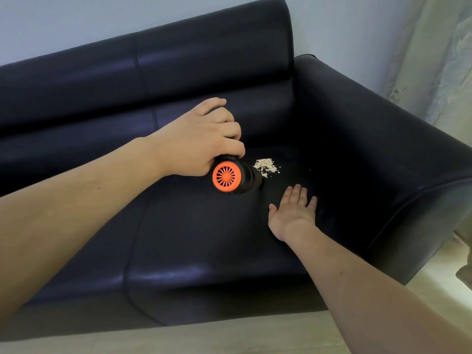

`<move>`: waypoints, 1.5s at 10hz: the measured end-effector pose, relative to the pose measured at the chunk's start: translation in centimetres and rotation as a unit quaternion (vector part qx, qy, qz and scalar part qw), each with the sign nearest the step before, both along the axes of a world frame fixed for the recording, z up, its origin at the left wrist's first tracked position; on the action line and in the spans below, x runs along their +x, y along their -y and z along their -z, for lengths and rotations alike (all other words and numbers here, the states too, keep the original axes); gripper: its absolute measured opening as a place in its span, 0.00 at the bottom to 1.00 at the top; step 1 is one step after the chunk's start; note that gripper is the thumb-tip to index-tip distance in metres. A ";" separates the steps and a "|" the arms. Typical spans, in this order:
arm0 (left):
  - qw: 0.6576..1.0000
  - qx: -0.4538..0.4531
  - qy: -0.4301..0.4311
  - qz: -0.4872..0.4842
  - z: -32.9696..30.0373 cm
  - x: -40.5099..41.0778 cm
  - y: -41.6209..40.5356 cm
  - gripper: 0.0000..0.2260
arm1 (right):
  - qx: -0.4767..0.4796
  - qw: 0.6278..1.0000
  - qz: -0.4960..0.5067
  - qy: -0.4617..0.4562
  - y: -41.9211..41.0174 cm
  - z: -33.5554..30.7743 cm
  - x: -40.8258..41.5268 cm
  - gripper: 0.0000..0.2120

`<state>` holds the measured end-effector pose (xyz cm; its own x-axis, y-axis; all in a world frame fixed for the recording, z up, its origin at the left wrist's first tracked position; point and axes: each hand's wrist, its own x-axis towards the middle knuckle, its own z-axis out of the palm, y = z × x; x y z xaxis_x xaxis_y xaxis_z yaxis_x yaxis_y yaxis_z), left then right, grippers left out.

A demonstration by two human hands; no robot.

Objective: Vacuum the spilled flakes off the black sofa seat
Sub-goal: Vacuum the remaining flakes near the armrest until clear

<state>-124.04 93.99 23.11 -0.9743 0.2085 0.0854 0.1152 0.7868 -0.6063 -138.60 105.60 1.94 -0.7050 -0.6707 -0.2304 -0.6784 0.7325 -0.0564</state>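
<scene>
Black sofa seat (204, 238): pale flakes (267, 166) lying far-right of centre. Left hand (201, 144) is gripping the vacuum (233, 177) beside them; right hand (293, 213) is resting flat, fingers spread. Curtain (439, 60) is hanging right.

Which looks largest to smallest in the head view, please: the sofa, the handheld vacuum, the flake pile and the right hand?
1. Sofa, by far.
2. Right hand and handheld vacuum: alike in apparent size, and the left hand covers part of the vacuum, so unranked.
3. Flake pile, smallest.
</scene>
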 end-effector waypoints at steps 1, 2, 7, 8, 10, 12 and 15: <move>1.000 -0.002 -0.001 -0.004 0.2 0.1 0.1 0.16 | -0.001 1.000 0.001 0.000 0.0 0.0 0.0 0.34; 1.000 -0.003 -0.004 -0.002 0.3 0.0 0.2 0.16 | -0.001 1.000 0.001 -0.001 0.1 0.2 0.0 0.34; 1.000 -0.003 -0.008 0.005 0.7 -1.3 -0.1 0.16 | -0.013 1.000 0.002 0.003 0.1 0.5 -0.2 0.35; 1.000 -0.004 -0.007 0.004 0.7 -1.5 -0.1 0.16 | -0.018 1.000 -0.004 0.008 0.0 0.5 -0.4 0.35; 1.000 -0.006 -0.003 0.002 0.7 -1.8 0.0 0.15 | -0.024 1.000 -0.001 0.005 0.0 0.6 -0.4 0.35; 1.000 -0.007 -0.005 0.006 0.6 -2.2 0.2 0.16 | -0.026 1.000 -0.002 0.008 0.1 0.6 -0.4 0.35; 0.995 0.058 -0.029 -0.071 0.1 -2.7 1.7 0.20 | -0.030 0.999 -0.011 0.013 -0.2 0.5 -0.4 0.35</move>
<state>-126.77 92.33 22.98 -0.9858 0.0553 0.1583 -0.0343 0.8577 -0.5130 -139.00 105.81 1.48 -0.6850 -0.6983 -0.2076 -0.6915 0.7129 -0.1165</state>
